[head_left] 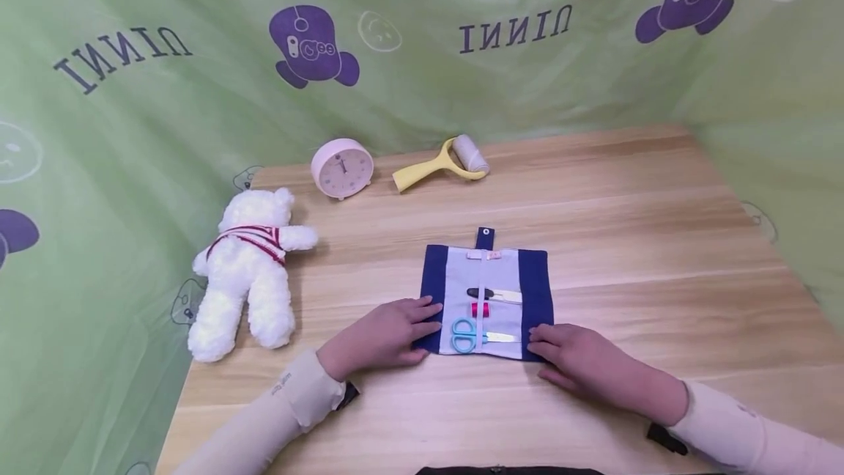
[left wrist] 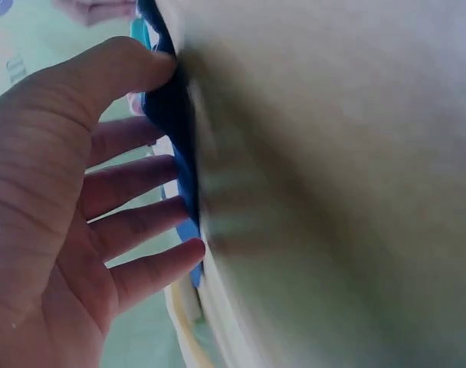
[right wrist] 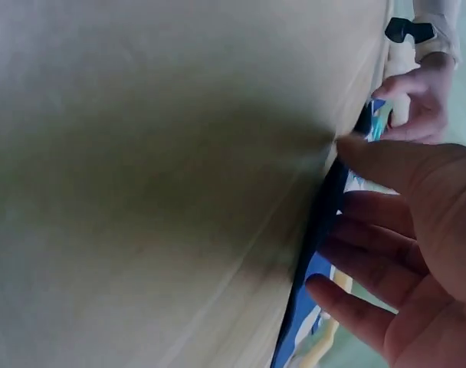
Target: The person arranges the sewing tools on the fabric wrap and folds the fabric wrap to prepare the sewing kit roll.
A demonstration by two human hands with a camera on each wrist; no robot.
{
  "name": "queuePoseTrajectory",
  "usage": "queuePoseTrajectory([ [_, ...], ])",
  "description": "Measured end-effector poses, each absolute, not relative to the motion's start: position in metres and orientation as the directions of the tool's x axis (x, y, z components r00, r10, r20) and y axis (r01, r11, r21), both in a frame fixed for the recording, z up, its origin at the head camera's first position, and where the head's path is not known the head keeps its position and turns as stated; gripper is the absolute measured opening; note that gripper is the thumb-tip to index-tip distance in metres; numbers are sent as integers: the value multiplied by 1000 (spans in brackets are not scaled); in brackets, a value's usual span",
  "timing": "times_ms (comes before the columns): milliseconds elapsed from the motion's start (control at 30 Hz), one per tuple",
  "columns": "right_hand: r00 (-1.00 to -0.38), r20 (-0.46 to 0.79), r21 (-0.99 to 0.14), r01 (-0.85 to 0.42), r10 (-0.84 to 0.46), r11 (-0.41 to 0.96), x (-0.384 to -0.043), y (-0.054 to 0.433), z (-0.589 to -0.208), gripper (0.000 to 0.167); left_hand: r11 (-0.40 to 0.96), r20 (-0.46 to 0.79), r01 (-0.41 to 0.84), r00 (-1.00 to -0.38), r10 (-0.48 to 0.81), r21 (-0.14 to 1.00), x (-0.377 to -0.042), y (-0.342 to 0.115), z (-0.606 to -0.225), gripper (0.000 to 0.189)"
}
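Observation:
A navy sewing roll (head_left: 537,284) with a pale lilac inside lies spread flat on the table, its snap tab (head_left: 485,238) pointing away from me. Under its middle strap sit teal-handled scissors (head_left: 464,336), a red thread spool (head_left: 480,310), a black-and-silver tool (head_left: 504,296) and a small pale pink item (head_left: 493,255). My left hand (head_left: 389,332) rests at the roll's left border, fingers spread and extended over the navy band. At the right border my right hand (head_left: 583,358) touches the near corner with loosely extended fingers; its thumb (right wrist: 371,157) is at the cloth's edge.
A white teddy bear (head_left: 247,277) in a red-striped top lies at the left edge of the table (head_left: 626,218). Along the back stand a pink clock (head_left: 343,168) and a yellow-handled lint roller (head_left: 428,167). Green printed fabric (head_left: 422,86) hangs behind.

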State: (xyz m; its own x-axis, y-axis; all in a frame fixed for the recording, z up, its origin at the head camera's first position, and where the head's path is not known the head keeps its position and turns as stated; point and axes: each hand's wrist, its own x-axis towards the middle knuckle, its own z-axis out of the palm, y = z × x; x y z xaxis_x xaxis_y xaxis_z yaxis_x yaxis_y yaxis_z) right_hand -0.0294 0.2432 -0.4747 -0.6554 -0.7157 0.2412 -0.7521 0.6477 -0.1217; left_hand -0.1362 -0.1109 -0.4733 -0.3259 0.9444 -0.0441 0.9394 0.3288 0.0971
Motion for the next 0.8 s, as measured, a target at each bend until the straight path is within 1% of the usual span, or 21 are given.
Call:
queuePoseTrajectory([
  [67, -652, 294, -111, -750, -699, 653, -32, 244, -478, 35, 304, -44, 951, -301, 953, 60, -135, -109, -471, 40],
  [133, -656, 325, -104, -741, -681, 664, -35, 246, -480, 34, 301, -44, 951, -298, 953, 72, -134, -109, -471, 36],
  [233, -647, 360, -88, -741, -673, 666, -39, 248, -483, 30, 327, -46, 933, -324, 945, 153, -135, -111, -472, 34],
  [367, -629, 359, -39, -749, -690, 662, -44, 249, -482, 25, 367, -35, 874, -376, 926, 317, -137, -113, -477, 33],
  [467, -648, 330, -34, -735, -686, 677, -48, 251, -475, 21, 376, -10, 826, -410, 912, 420, -139, -114, -481, 32],
  [567, -715, 273, -102, -687, -644, 720, -52, 255, -466, 14, 377, 16, 783, -442, 897, 495, -142, -115, -484, 30],
  [667, -786, 159, -199, -618, -598, 760, -58, 259, -456, 10, 393, 29, 740, -485, 874, 546, -144, -115, -484, 28],
  [733, -821, 70, -261, -563, -566, 784, -63, 260, -448, 10, 420, 34, 718, -525, 851, 554, -145, -115, -483, 27],
  [800, -843, -10, -349, -500, -537, 792, -69, 261, -440, 12, 445, 52, 713, -557, 829, 541, -144, -115, -480, 27],
])
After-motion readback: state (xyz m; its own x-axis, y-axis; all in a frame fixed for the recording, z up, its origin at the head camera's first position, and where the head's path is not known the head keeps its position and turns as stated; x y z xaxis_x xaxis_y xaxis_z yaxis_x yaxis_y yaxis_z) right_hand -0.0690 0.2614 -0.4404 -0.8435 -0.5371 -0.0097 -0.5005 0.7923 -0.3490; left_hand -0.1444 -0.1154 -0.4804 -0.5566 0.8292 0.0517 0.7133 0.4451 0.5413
